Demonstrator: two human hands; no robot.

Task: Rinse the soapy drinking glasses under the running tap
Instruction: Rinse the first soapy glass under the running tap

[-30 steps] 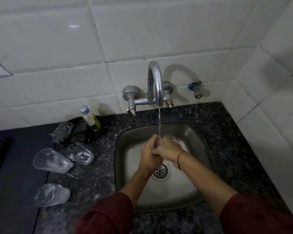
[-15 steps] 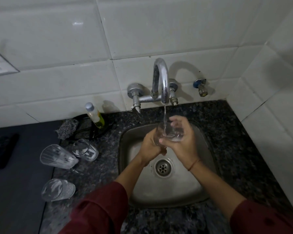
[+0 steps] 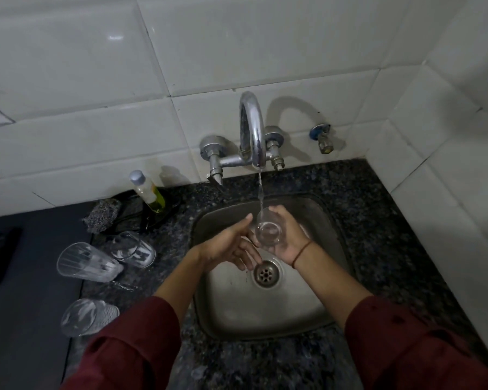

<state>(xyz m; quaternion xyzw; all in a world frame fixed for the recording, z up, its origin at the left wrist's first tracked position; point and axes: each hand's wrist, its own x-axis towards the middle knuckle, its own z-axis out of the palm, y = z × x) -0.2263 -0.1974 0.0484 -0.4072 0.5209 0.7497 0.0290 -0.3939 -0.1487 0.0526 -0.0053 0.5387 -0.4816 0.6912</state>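
Observation:
A thin stream of water falls from the chrome tap [image 3: 252, 130] into a clear drinking glass [image 3: 268, 230] held over the steel sink [image 3: 237, 313]. My right hand [image 3: 289, 237] is shut on the glass, its mouth tilted toward me. My left hand [image 3: 231, 249] is beside it with fingers spread, touching the glass's left side with a fingertip. Three soapy glasses lie on their sides on the counter to the left: one [image 3: 88, 263], one [image 3: 133, 249] behind it, one [image 3: 88, 316] nearest me.
A small bottle of yellow liquid [image 3: 148, 191] and a steel scrubber [image 3: 102, 215] sit at the back left on the granite counter [image 3: 378, 220]. A dark mat [image 3: 26, 277] covers the far left. Tiled walls close in behind and on the right. A small valve [image 3: 321, 137] sticks out of the wall.
The glass has come up under the stream and tipped toward me in my right hand. My left hand has let go of it and opened.

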